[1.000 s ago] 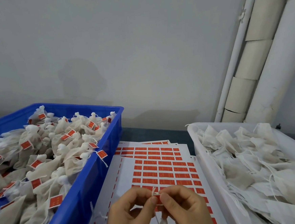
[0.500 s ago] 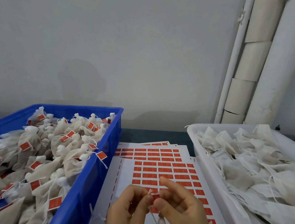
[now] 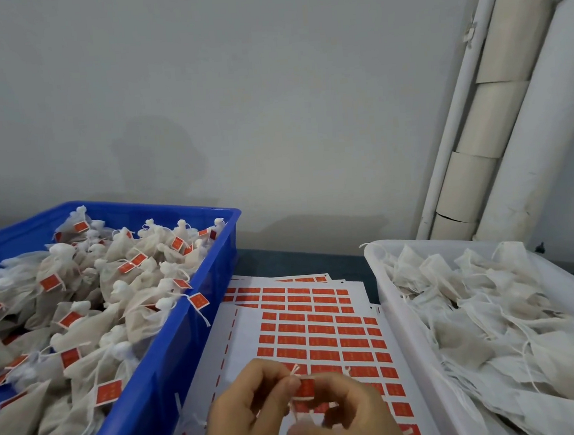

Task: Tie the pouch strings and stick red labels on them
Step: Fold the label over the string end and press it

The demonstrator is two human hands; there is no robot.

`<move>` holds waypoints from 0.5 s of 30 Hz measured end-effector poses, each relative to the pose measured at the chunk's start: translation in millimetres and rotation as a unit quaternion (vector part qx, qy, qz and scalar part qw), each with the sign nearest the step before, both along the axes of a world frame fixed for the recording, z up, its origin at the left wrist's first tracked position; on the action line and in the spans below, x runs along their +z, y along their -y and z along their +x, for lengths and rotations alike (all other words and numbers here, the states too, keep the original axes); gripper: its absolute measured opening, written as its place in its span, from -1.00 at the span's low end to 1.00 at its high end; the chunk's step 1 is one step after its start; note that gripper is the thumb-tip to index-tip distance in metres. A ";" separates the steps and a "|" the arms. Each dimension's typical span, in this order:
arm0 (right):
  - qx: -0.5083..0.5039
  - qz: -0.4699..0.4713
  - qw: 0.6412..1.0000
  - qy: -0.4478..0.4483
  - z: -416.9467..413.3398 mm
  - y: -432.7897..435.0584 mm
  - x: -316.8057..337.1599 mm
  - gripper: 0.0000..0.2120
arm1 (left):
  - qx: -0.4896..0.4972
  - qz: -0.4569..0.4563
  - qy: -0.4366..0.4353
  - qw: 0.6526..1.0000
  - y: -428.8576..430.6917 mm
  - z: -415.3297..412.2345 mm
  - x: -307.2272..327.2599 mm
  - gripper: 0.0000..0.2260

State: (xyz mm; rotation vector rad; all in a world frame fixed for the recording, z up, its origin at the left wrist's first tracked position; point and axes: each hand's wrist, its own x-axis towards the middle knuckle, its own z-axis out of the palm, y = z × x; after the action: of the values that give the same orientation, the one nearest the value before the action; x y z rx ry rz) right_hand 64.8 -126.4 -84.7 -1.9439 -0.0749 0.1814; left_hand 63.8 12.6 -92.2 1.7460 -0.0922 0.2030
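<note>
Low in the middle, my left hand (image 3: 249, 409) and my right hand (image 3: 346, 415) meet over a sheet of red labels (image 3: 322, 331). Between their fingertips sits one red label (image 3: 306, 387) on a white pouch string (image 3: 295, 371); my left thumb and forefinger pinch the string at the label's left edge. My right fingers curl around the string and label from the right. The pouch itself hangs below the hands, mostly hidden. A blue crate (image 3: 173, 363) on the left holds several tied, labelled pouches. A white bin (image 3: 391, 298) on the right holds several flat, unlabelled pouches.
A second label sheet (image 3: 284, 286) lies under the first, toward the wall. Short string offcuts (image 3: 191, 417) lie on the sheet beside the blue crate. White pipes and cardboard tubes (image 3: 497, 115) stand against the wall at the back right.
The hands have shifted slightly lower and right. A red label now shows clearly on the string between the fingertips, where before the fingers mostly covered it.
</note>
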 end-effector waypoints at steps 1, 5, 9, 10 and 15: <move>0.014 -0.037 0.999 0.015 -0.9 0.6 -1.2 -0.77 | -0.001 -0.006 0.001 1.000 1.1 0.2 -0.2 -0.92; -0.015 -0.086 0.995 0.046 -6.5 -4.6 4.3 -0.83 | 0.029 -0.089 0.030 0.995 5.8 -0.8 2.3 -0.91; -0.104 -0.040 0.975 0.190 -0.5 -15.5 40.7 -0.90 | 0.144 -0.197 -0.022 0.970 2.7 9.0 2.7 -0.75; -0.095 -0.023 0.966 0.238 3.8 -22.1 55.1 -0.91 | 0.168 -0.204 -0.044 0.963 1.9 12.2 2.3 -0.78; -0.047 0.091 0.927 0.361 54.2 -71.0 118.0 -0.84 | 0.190 -0.196 -0.070 0.960 4.6 17.4 -5.7 -0.86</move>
State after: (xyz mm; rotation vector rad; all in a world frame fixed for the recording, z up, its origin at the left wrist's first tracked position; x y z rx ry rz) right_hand 118.9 -55.4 33.3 -1.7320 -0.4663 -0.5957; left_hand 81.3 8.0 -97.9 1.3626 0.3683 0.3515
